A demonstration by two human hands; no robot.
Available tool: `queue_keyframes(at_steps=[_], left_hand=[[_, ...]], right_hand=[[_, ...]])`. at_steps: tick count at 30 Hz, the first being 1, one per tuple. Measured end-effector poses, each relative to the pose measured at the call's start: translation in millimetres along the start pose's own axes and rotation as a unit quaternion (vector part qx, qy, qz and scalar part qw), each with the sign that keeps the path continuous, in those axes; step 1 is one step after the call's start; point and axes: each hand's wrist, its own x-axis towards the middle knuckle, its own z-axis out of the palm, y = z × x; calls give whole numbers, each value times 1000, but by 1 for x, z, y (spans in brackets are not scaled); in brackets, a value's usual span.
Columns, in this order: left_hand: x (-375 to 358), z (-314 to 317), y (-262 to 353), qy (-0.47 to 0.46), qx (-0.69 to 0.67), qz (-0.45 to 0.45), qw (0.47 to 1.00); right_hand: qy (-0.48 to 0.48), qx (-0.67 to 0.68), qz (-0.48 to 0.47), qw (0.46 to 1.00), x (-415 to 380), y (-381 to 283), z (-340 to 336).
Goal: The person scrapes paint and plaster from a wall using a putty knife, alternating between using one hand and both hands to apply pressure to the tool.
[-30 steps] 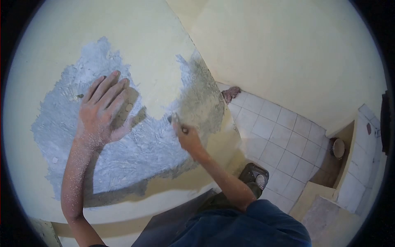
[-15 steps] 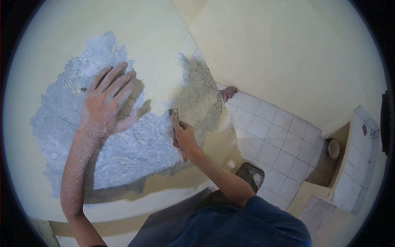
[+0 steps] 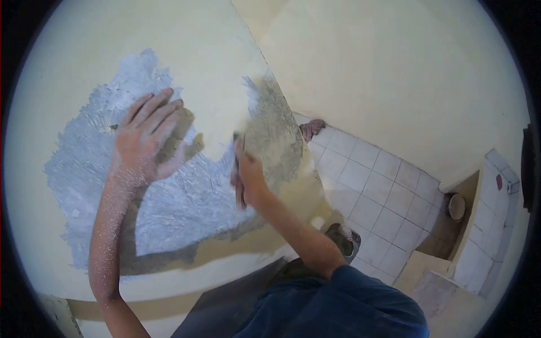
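Note:
My left hand (image 3: 143, 135), dusted with white powder, lies spread against the wall (image 3: 208, 34) over a scraped grey patch (image 3: 186, 197). In my right hand (image 3: 251, 174) is a scraper (image 3: 239, 141) with a flat blade, its handle running down through my closed fingers. The blade is at the upper right edge of the scraped patch, between it and a darker, rough grey area (image 3: 276, 124) near the wall's corner. Motion blurs the right hand and the tool.
White floor tiles (image 3: 372, 186) lie below on the right, with a crumpled cloth (image 3: 313, 129) by the wall's base. A round container (image 3: 456, 207) sits in a recess beside a tiled ledge (image 3: 486, 225). My foot (image 3: 350, 239) shows near the lower middle.
My right hand and the scraper have moved a little upward along the wall. My left hand remains spread on the patch. The foot appears slightly shifted.

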Motion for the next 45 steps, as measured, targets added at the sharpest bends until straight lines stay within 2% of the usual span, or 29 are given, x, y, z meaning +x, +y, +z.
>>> queue_keyframes(at_steps=[4,6,9,10,12,13,14,16,17,19,21,22,23,24,26,28,30,31,32,35,38,41,45], left_hand=[[2,1,0,9,7,-4,1000],[4,2,4,21,16,-7,1000],[-2,12,13,94,56,-10,994],[-4,25,26,170,33,-21,985],[-4,55,77,217,-113,-97,965],[-7,78,110,196,-211,-142,947],[-3,90,145,157,-255,-180,937],[2,121,221,69,-382,-331,860],[3,138,252,31,-424,-368,827],[11,152,307,-6,-488,-440,754],[22,159,336,-28,-495,-472,729],[22,164,342,-40,-498,-489,715],[17,173,345,-9,-518,-527,674],[15,180,346,24,-536,-561,631],[7,188,343,74,-564,-629,530],[6,181,319,108,-584,-691,412],[-3,188,299,215,-598,-666,390],[-7,191,291,267,-602,-651,377],[-11,193,283,278,-600,-647,380],[-8,194,266,299,-589,-660,357],[8,181,250,335,-542,-702,318],[12,187,240,363,-503,-708,338],[18,188,235,361,-476,-720,353]], right_hand=[[-23,149,-33,988,30,-34,-33],[-10,159,-23,987,15,-29,-61],[-18,138,7,990,-10,-11,-103],[-25,127,20,991,-19,-2,-118],[-3,97,6,995,-35,12,-141],[6,83,-3,997,-43,16,-151],[11,37,-4,999,-50,15,-160],[15,-55,-9,998,-62,9,-176],[18,-162,-83,983,-61,16,-191],[16,-363,-229,903,-50,34,-221],[15,-498,-206,842,-58,28,-227],[9,-532,-239,812,-58,29,-227],[5,-564,-272,779,-57,29,-227],[-2,-561,-350,751,-56,32,-223],[-34,-514,-392,762,-56,28,-216],[-86,-433,-322,837,-57,5,-197],[-169,-372,-179,895,-42,3,-199],[-209,-339,-101,912,-35,2,-200],[-245,-316,-41,916,-27,3,-197],[-237,-401,-102,879,-8,6,-179],[-245,-358,-205,877,1,1,-158],[-245,-364,-242,866,8,4,-148],[-225,-372,-206,877,9,6,-143]])
